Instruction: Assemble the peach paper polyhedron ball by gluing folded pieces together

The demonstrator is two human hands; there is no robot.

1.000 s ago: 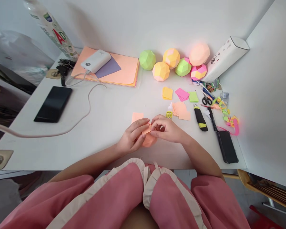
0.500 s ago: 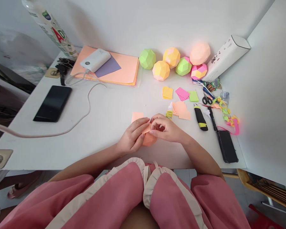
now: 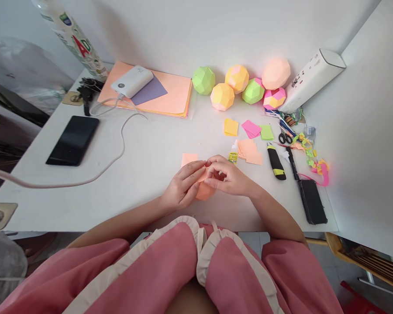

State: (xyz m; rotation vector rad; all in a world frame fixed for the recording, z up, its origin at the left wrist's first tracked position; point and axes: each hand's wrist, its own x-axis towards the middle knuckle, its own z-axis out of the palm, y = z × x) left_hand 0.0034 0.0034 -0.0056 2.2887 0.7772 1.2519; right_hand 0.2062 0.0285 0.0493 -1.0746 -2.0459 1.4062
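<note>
Near the front edge of the white desk, both my hands hold an orange folded-paper ball, partly hidden by my fingers. My left hand wraps its left side, fingers bent over the top. The thumb and fingertips of my right hand pinch at its upper right. Just behind my left hand lies a peach paper square. A small yellow-labelled glue bottle lies behind my right hand, beside a stack of peach paper squares.
Several finished paper balls sit along the wall. Yellow, pink and green paper squares lie before them. To the right are a cutter, scissors and paper scraps; a phone, cable and power bank are left.
My hands keep nearly the same hold on the paper ball, with only slight finger movement. The camera view has shifted a little. A grey, rounded shape now shows at the lower left.
</note>
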